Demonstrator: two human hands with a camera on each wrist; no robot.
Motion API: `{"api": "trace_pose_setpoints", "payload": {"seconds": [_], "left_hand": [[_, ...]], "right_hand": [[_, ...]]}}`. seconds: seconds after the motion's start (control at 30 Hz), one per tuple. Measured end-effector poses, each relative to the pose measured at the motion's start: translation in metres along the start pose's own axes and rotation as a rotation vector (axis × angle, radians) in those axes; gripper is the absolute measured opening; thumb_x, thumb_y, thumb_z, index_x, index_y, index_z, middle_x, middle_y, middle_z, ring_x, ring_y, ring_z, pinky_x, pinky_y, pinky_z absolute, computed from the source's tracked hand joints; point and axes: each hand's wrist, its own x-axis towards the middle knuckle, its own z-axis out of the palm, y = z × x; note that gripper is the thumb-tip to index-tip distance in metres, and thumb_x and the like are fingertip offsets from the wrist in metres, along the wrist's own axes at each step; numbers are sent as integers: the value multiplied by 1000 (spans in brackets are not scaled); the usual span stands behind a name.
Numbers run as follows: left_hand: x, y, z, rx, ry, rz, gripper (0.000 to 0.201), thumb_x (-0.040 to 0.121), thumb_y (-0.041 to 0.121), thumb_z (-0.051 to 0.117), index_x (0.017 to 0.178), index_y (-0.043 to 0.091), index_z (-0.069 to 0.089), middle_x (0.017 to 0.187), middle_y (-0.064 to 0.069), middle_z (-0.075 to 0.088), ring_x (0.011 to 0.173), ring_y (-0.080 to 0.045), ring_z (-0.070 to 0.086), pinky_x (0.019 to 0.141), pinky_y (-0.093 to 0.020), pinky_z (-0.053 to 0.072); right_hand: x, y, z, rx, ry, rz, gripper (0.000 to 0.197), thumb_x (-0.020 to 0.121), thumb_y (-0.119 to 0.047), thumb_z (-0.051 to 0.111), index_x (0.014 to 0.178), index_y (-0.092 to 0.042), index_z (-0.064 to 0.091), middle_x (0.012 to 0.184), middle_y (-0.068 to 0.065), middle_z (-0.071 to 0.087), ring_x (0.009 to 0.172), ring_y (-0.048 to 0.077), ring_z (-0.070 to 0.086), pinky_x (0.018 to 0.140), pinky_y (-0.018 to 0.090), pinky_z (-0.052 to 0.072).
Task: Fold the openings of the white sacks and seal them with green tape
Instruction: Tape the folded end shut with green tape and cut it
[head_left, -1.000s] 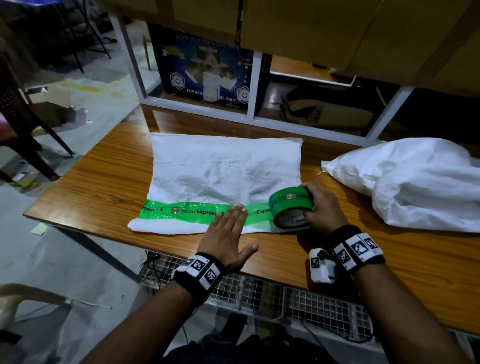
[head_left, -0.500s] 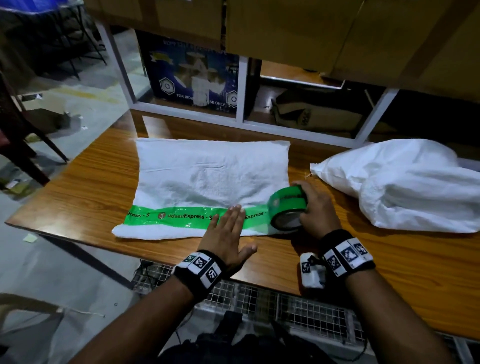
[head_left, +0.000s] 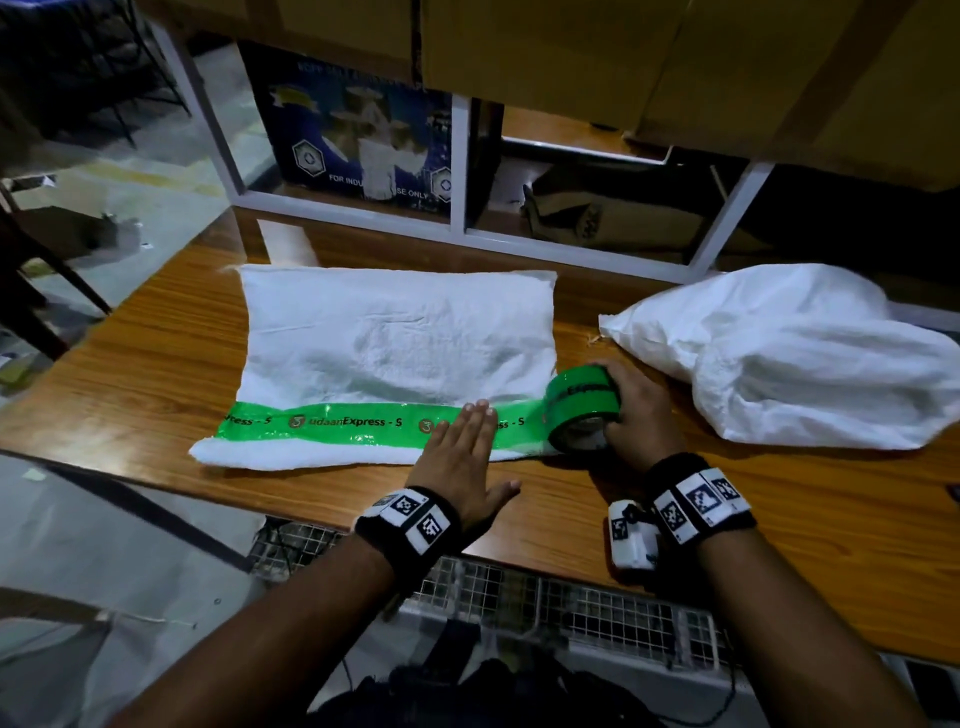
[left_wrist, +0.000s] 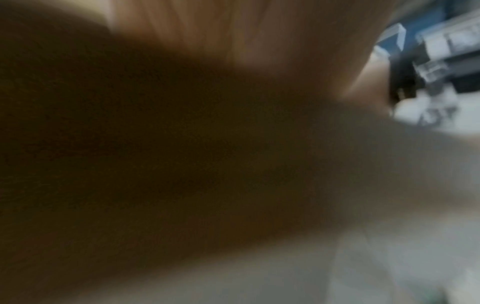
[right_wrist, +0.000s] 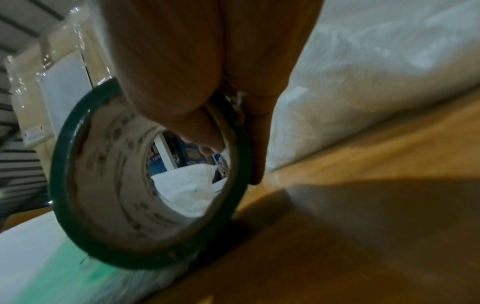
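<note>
The flat white sack (head_left: 400, 358) lies in the middle of the wooden table (head_left: 135, 364), long axis running from nine o'clock to three o'clock, with its folded opening along the near edge. A strip of green tape (head_left: 332, 423) is laid over that fold, following the same nine-to-three line. At the strip's three o'clock end stands the tape roll (head_left: 582, 410), upright on its rim right at the sack's near right corner, the strip feeding straight out of it.

The right hand (head_left: 636, 421) is on the roll, and it is plainly the nearer hand for whatever comes next there: fingers curled over the top and far side, thumb hooked into the cardboard core, as the right wrist view shows (right_wrist: 150, 174). The wrist sits at about five o'clock from the roll, forearm angled back toward the person.

The left hand (head_left: 462, 457) lies flat at nine o'clock from the roll, fingers straight and together, pointing toward twelve o'clock, fingertips (head_left: 475, 413) pressing the tape down onto the sack; the thumb splays out over bare table. The left wrist view is too blurred to add anything.

My guess is the strip needs only parting from the roll at the corner. A second, filled white sack (head_left: 789, 358) waits at two o'clock, untaped on the side I can see.
</note>
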Motion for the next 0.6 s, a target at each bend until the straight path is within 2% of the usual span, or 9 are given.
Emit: {"api": "trace_pose_setpoints", "payload": {"seconds": [0.07, 0.17, 0.3, 0.43, 0.53, 0.6], "left_hand": [[-5, -1, 1, 17, 21, 7, 92, 93, 71, 15, 156, 10, -14, 164, -6, -19, 151, -19, -17, 124, -41, -4], [-5, 2, -5, -19, -15, -21, 94, 91, 73, 14, 156, 11, -13, 164, -6, -20, 151, -19, -18, 124, -44, -3], [3, 18, -18, -89, -72, -46, 92, 94, 71, 17, 156, 11, -13, 163, -6, -20, 151, -20, -18, 123, -44, -5], [13, 33, -33, -231, -99, 2, 81, 101, 61, 21, 157, 10, -9, 165, -6, -14, 152, -20, -11, 123, -42, 0], [21, 35, -34, -255, -108, 2, 77, 102, 57, 22, 158, 10, -6, 166, -8, -9, 153, -21, -7, 124, -44, 4], [25, 36, -29, -227, -126, -1, 77, 103, 56, 23, 158, 10, -5, 166, -8, -8, 153, -21, -7, 124, -44, 4]], "right_hand": [[2, 9, -9, -56, -24, 8, 78, 61, 15, 68, 131, -17, 55, 127, 11, 58, 118, 29, 55, 98, 36, 46], [-4, 17, -13, -88, -4, 12, 77, 60, 10, 74, 130, -17, 56, 123, 12, 57, 113, 32, 55, 97, 40, 48], [-9, 28, -14, 22, 0, 74, 80, 64, -1, 82, 134, -26, 51, 129, 8, 58, 115, 24, 57, 98, 42, 51], [-16, 30, -16, 62, -75, 114, 73, 74, -2, 74, 136, -29, 47, 125, 7, 63, 112, 23, 60, 94, 38, 51], [-14, 28, -14, 46, -91, 112, 73, 74, -2, 73, 136, -31, 47, 124, 5, 63, 113, 23, 60, 93, 35, 50], [-11, 26, -10, 11, -99, 123, 74, 72, 0, 73, 137, -28, 48, 126, 7, 61, 113, 25, 59, 91, 29, 46]]}}
